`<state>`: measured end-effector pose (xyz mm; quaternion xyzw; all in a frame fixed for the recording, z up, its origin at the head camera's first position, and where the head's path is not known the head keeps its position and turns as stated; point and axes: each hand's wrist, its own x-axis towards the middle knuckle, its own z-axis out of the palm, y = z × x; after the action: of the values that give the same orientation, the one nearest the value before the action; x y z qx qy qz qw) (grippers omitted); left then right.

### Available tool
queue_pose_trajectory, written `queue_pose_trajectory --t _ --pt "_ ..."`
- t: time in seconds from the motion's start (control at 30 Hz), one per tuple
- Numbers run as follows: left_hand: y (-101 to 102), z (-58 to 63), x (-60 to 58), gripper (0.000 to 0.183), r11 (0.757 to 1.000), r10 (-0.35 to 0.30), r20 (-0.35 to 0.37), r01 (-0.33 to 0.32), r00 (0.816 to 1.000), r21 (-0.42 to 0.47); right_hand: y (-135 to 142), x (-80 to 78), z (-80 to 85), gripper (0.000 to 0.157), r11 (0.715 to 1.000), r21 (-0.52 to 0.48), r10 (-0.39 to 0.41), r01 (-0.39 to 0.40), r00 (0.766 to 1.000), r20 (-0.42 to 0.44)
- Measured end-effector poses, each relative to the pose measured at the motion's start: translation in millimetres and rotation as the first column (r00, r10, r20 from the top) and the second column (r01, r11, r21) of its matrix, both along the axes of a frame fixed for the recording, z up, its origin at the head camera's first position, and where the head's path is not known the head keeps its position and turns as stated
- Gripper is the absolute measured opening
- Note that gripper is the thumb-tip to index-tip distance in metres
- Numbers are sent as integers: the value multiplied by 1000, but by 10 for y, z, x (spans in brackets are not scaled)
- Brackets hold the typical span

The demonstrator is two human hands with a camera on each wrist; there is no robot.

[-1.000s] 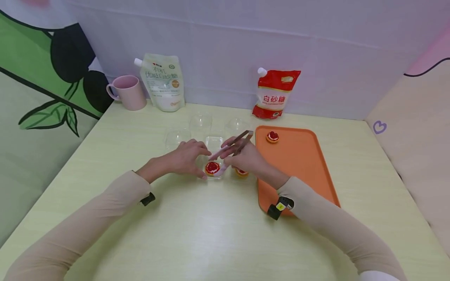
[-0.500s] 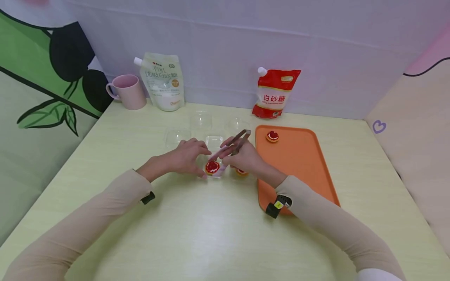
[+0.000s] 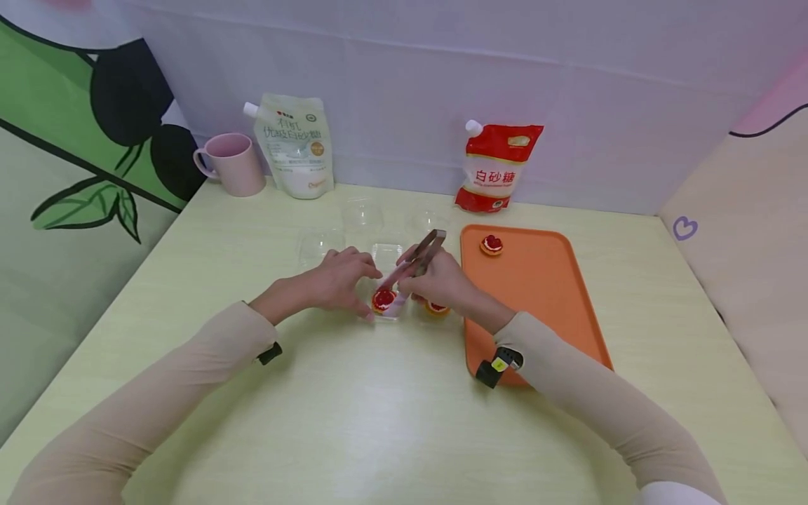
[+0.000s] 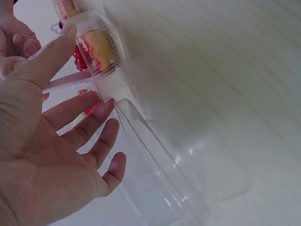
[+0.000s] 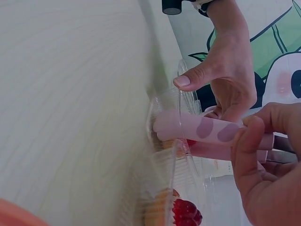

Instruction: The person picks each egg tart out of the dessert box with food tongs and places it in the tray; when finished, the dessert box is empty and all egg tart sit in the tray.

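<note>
My left hand [image 3: 344, 280] holds a small clear plastic box [image 4: 94, 23] at its rim, thumb at one side and fingertips at the other. Inside sits a berry-topped tart [image 3: 383, 300] with a yellow crust. My right hand [image 3: 440, 284] grips metal tongs [image 3: 431, 251] with pink tips. In the right wrist view the pink tips [image 5: 176, 126] reach into the box around the tart; whether they press it cannot be told. Another tart [image 5: 186, 214] lies in a clear box just to the right, partly under my right hand.
An orange tray [image 3: 530, 301] on the right bears one tart [image 3: 491, 244] near its back left corner. Clear plastic lids [image 3: 320, 245] stand behind the hands. Along the back are a pink mug [image 3: 236, 168], a pale sugar pouch [image 3: 295, 151] and a red sugar pouch [image 3: 497, 172].
The arms of the tongs have drawn closer together, and their handle end has shifted slightly left. The left hand stays at the box. The tart remains in it.
</note>
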<state>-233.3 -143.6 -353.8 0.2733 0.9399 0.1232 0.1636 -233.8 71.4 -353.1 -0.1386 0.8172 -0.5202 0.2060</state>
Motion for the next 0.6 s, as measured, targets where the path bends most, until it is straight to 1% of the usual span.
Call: queue_pose_trajectory --t 0.27,0.4,0.6 --pt "-3 -9 -3 69 1000 5 -6 -5 1000 9 -7 -11 -3 27 1000 8 20 -20 1000 -14" --pt "-11 -17 -11 69 1000 6 -9 -6 1000 11 -13 -21 -7 27 1000 5 21 -21 1000 -23" --pt "-17 -28 -8 69 1000 -1 -3 1 1000 10 -44 4 -18 26 1000 -2 12 -12 999 -37"
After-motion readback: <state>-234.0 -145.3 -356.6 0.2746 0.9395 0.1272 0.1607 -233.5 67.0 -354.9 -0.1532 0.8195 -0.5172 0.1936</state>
